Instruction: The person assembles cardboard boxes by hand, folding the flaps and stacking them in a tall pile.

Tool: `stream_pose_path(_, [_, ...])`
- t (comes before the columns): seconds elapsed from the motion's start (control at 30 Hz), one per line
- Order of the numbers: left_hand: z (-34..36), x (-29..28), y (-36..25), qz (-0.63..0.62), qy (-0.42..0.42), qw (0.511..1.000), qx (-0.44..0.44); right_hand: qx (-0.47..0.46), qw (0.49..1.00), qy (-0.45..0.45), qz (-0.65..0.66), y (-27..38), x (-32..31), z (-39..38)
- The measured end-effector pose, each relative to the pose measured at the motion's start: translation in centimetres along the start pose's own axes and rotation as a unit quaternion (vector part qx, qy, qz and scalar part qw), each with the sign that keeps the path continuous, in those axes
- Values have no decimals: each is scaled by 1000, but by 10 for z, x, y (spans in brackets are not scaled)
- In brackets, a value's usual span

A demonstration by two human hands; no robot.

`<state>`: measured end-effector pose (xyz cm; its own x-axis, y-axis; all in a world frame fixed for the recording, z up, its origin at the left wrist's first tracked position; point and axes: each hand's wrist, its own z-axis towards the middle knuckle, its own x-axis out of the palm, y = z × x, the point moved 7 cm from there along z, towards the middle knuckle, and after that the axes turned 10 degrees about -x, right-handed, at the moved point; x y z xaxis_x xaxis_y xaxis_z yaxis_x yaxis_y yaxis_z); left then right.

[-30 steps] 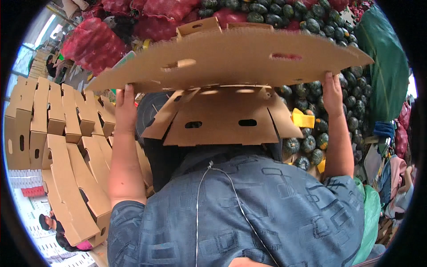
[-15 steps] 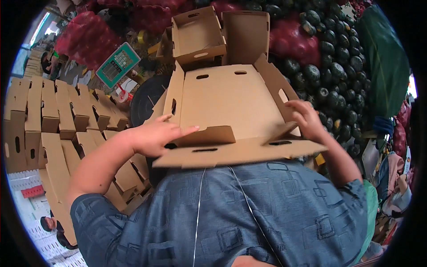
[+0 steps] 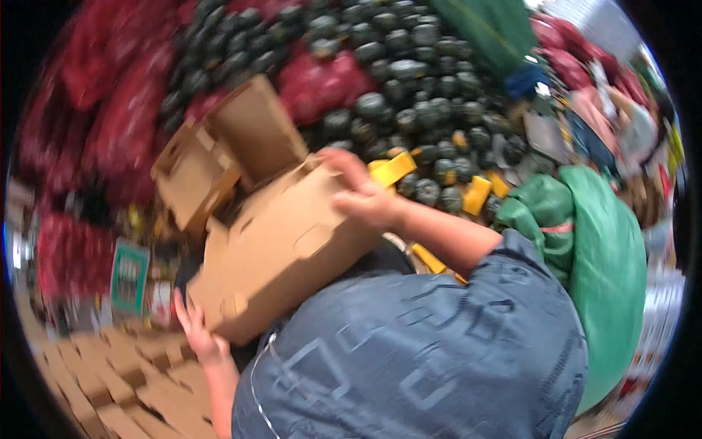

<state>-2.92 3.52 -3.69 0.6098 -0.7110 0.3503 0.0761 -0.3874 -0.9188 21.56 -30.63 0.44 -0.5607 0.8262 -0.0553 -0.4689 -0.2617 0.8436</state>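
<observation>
A brown cardboard box (image 3: 281, 252) is tilted in front of my body, its flat panel facing up and one long side turned toward me. At its far right end my right hand (image 3: 365, 192) grips the edge, thumb over the panel and fingers around the corner. My left hand (image 3: 202, 335) holds the opposite end, its fingers somewhat spread along the side. Motion blurs both hands, and part of the left fingers' contact is hard to make out. Behind this box stand an open cardboard tray (image 3: 191, 179) and an upright cardboard piece (image 3: 259, 135).
Dark green squashes (image 3: 428, 73) lie heaped at the back, around red mesh sacks (image 3: 322, 80). Yellow pieces (image 3: 395, 170) lie beside my right forearm. A green sack (image 3: 603, 293) bulges at the right. Stacked cardboard boxes (image 3: 110, 373) and a green-framed scale display (image 3: 130, 276) are at the left.
My view has swung to the right. The box was open toward me with its flap down; now it is tilted over, panel up. My left hand has shifted to its left end.
</observation>
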Motion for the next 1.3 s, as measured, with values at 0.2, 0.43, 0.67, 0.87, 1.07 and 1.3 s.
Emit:
stream_pose_path(0.2, [-1,46,-18,581,97,807,-44,47,756,550,-352,-20,46,-18])
stream_pose_path(0.43, [-14,114,2,761,386,459,-247,127,602,746,-256,-43,99,-8])
stream_pose_path(0.67, [-8,89,35,733,328,348,-484,113,562,797,-192,-73,126,-21])
stream_pose_path(0.87, [13,106,-20,654,330,607,-309,23,895,412,-168,10,71,110])
stream_pose_path(1.07, [6,100,-81,237,360,901,-56,150,985,-21,-78,-20,-15,94])
stream_pose_path(1.3, [26,89,-50,105,290,951,31,120,768,-132,616,-20,46,87])
